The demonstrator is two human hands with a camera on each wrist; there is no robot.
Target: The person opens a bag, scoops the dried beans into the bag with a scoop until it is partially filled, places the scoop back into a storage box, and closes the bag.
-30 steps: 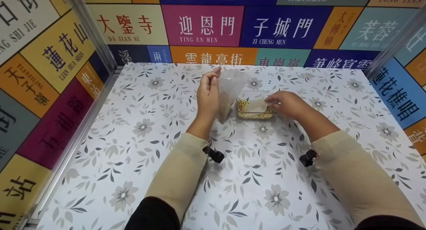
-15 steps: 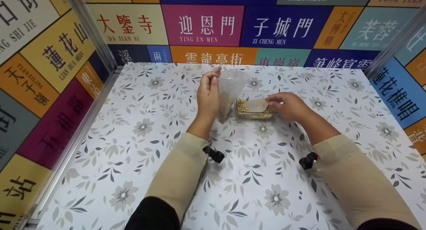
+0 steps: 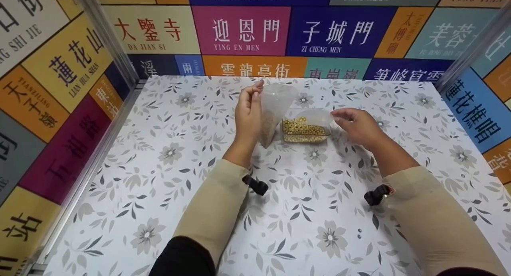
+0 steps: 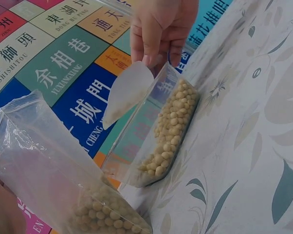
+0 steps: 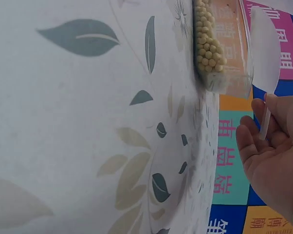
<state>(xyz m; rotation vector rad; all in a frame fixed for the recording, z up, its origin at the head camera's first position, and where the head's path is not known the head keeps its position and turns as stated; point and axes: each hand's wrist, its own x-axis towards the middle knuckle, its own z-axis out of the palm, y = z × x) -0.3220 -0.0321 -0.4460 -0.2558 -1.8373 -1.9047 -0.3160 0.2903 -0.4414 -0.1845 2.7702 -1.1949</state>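
My left hand (image 3: 248,114) grips the side of a clear plastic bag (image 3: 275,104), which stands upright with pale round beans in its lower part, like soybeans. Right of the bag, a clear rectangular plastic box (image 3: 306,138) holds more of these beans (image 4: 173,119). My right hand (image 3: 356,126) is at the box's right end, pinching the thin handle of a white plastic scoop (image 5: 264,51). In the left wrist view the scoop's bowl (image 4: 129,90) is tilted above the box's rim, and a few beans show faintly through its lower edge.
A white tablecloth (image 3: 287,212) with grey flowers and leaves covers the table. Behind it rises a wall of coloured panels (image 3: 243,30) with printed characters. Metal posts (image 3: 113,40) stand at the corners. Small black devices (image 3: 255,185) are strapped at both wrists.
My right hand has drawn back to the right, and the scoop has come up from over the beans toward the box's rim. More beans show now. The left hand and bag stay put.
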